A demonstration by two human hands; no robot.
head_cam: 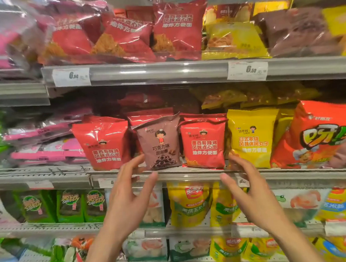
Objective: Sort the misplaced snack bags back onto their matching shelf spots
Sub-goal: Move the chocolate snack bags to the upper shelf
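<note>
**Reaching for the odd brown bag in the red row**

Standing upright on the middle shelf [191,175], the brown choc-ring bag [158,143] sits wedged btwn two red bags: left red bag [102,143] touching its left edge, right red bag [203,142] just beside its right edge. Its long axis runs vertical, front face toward the camera, base at the shelf lip.

Both hands are raised below and in front of it, fingers spread and relaxed, holding nothing. Left hand [125,197] is nearer: its fingertips reach the bag's lower-left corner, touching or nearly so, can't tell which. Right hand [248,189] is further right, fingertips near the seam btwn the right red bag and the yellow bag [252,137], apart from the brown one.

Judging by this, the brown bag is the misplaced one; matching dark-brown bags [300,32] lie on the top shelf, far right. Next move likely a left-hand pinch at the lower corner, w/ the neighbours apt to tip.
</note>
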